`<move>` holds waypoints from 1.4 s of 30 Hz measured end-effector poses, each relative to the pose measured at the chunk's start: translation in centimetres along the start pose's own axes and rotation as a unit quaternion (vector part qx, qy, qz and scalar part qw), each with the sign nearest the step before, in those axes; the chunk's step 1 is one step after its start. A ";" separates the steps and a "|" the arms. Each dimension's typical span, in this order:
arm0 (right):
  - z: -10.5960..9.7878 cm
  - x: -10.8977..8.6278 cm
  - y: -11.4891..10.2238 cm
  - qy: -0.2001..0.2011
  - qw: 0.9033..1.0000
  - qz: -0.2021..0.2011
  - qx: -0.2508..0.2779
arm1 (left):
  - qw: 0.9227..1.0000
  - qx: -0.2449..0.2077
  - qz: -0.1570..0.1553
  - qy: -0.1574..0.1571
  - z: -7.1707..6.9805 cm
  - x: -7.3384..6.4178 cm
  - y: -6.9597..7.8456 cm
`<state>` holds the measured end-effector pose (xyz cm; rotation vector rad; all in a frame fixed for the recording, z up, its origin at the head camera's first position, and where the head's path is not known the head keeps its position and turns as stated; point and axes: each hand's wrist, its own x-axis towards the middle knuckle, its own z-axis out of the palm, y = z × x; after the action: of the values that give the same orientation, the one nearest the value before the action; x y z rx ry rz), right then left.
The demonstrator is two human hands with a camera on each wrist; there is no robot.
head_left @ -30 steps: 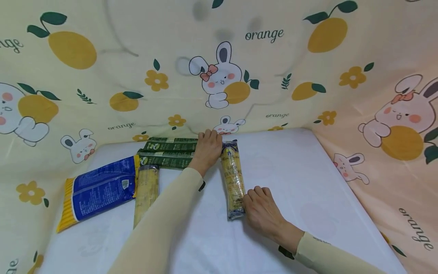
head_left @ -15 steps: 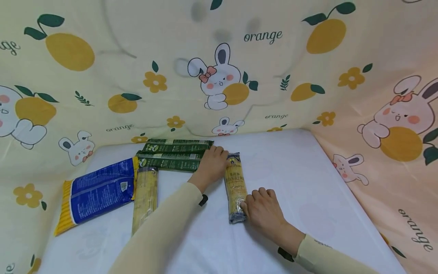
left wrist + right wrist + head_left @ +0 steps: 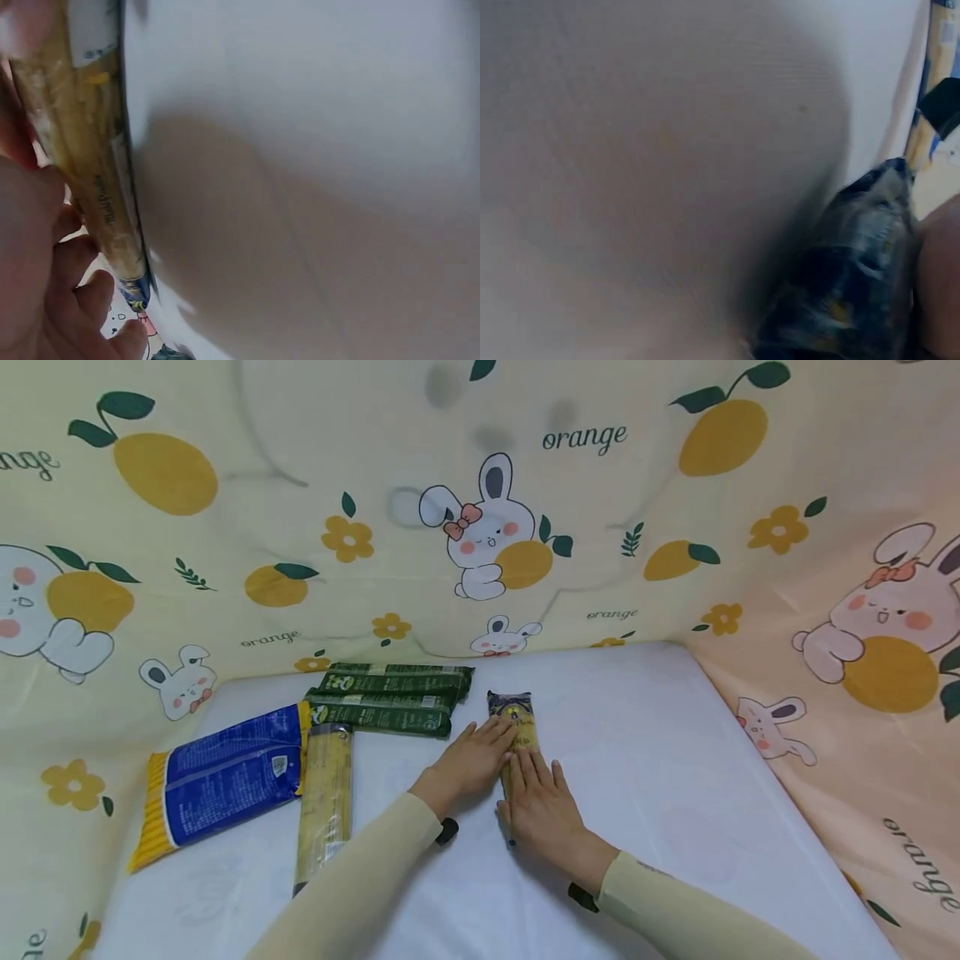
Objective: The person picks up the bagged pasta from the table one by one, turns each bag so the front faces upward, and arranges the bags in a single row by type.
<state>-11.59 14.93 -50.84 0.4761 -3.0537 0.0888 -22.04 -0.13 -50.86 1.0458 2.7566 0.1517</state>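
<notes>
A slim pack of what looks like spaghetti (image 3: 527, 735), yellow with dark blue ends, lies lengthwise on the white table. My left hand (image 3: 468, 764) rests on it from the left, fingers extended across its upper half. Just below, my right hand (image 3: 546, 814) lies flat over the lower half with straight fingers and covers most of it. In the left wrist view the pack (image 3: 101, 202) runs along the fingers, close to the tabletop. The right wrist view shows its crinkled dark blue end (image 3: 847, 277) beside a finger.
Two green packs (image 3: 382, 710) lie side by side at the back left. A second yellow pack (image 3: 326, 802) lies left of my left forearm, against a large blue bag with yellow ends (image 3: 232, 777). A printed cloth (image 3: 600, 510) hangs behind the white table (image 3: 660, 760).
My left hand has come down from the pack's far end onto its upper half. My right hand has moved left from its near end, and its curled fingers have straightened over it.
</notes>
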 end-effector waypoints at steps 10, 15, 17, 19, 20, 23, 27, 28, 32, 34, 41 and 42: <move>0.5 0.7 0.5 -0.042 0.998 0.024 0.027 | 1.000 0.011 -0.024 -0.006 -1.4 -2.6 -0.6; 0.4 0.6 0.9 -0.052 0.998 0.031 0.016 | 0.999 0.005 -0.046 0.018 -1.8 -6.4 -3.8; 0.4 0.6 1.2 -0.053 0.998 0.032 0.012 | 0.998 -0.004 -0.063 0.022 -2.1 -8.2 -5.1; 0.4 0.6 1.5 -0.052 0.998 0.033 0.008 | 0.997 -0.009 -0.079 0.026 -2.3 -9.9 -6.6; 0.4 0.6 1.7 -0.050 0.998 0.033 0.007 | 0.996 -0.012 -0.087 0.027 -2.4 -10.8 -7.3; 0.3 0.6 2.3 -0.047 0.998 0.035 0.003 | 0.993 -0.013 -0.111 0.034 -2.7 -13.4 -9.4; 0.1 0.5 3.8 -0.042 0.998 0.046 0.004 | 0.990 -0.006 -0.132 0.053 -2.8 -16.5 -11.8; 0.0 0.4 4.3 -0.040 0.998 0.050 0.004 | 0.989 -0.006 -0.139 0.055 -2.8 -17.2 -12.3; 0.0 0.0 6.5 -0.028 0.997 0.071 0.007 | 0.984 -0.009 -0.169 0.052 -2.4 -19.3 -13.9; 0.0 -0.2 7.8 -0.027 0.996 0.081 0.007 | 0.982 -0.014 -0.179 0.052 -2.1 -20.1 -14.6; -0.7 -1.3 12.1 -0.033 0.995 0.094 -0.002 | 0.979 -0.031 -0.195 0.048 -1.6 -21.4 -15.7; -0.8 -1.5 12.7 -0.032 0.995 0.093 -0.006 | 0.979 -0.032 -0.197 0.046 -1.6 -21.4 -15.7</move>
<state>-14.01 27.54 -50.79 0.1960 -3.1514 0.0620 -16.82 -26.17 -48.88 0.4707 2.9526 0.2340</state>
